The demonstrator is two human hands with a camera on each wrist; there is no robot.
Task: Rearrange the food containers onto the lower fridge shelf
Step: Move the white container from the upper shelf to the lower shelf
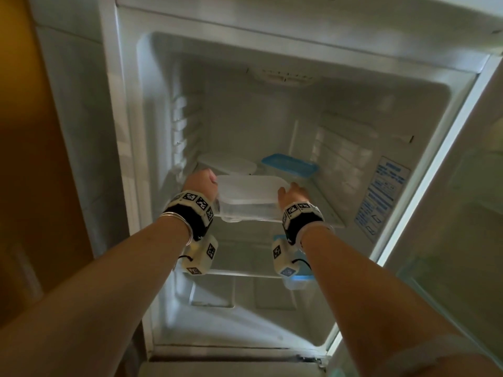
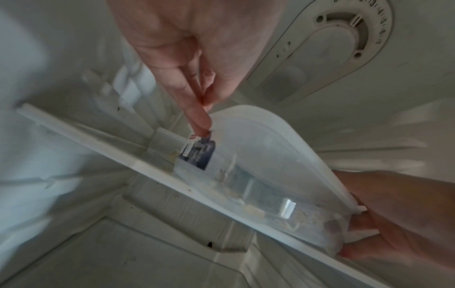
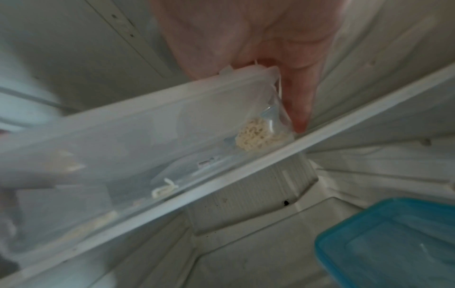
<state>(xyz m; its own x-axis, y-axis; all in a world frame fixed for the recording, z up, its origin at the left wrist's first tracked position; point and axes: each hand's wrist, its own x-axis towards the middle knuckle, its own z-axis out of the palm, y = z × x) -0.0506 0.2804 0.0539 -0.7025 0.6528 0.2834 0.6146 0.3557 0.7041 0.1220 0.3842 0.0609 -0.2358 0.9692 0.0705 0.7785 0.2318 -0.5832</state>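
A clear food container (image 1: 250, 197) with a frosted white lid sits at the front of the upper fridge shelf (image 1: 330, 223). My left hand (image 1: 209, 183) holds its left end and my right hand (image 1: 285, 193) its right end, thumbs on the lid. In the left wrist view the left fingers (image 2: 198, 120) press the end wall of the clear container (image 2: 258, 155). In the right wrist view a right finger (image 3: 298, 101) lies down the end of the clear container (image 3: 147, 136). A blue-lidded container (image 3: 393, 243) stands on the lower shelf (image 1: 245, 273).
Behind the held container stand a white-lidded container (image 1: 227, 163) at back left and a second blue-lidded one (image 1: 290, 164) at back right. The thermostat dial (image 2: 344, 39) is on the ceiling. The open door (image 1: 449, 213) stands at right, and two drawer fronts (image 1: 212, 292) sit below.
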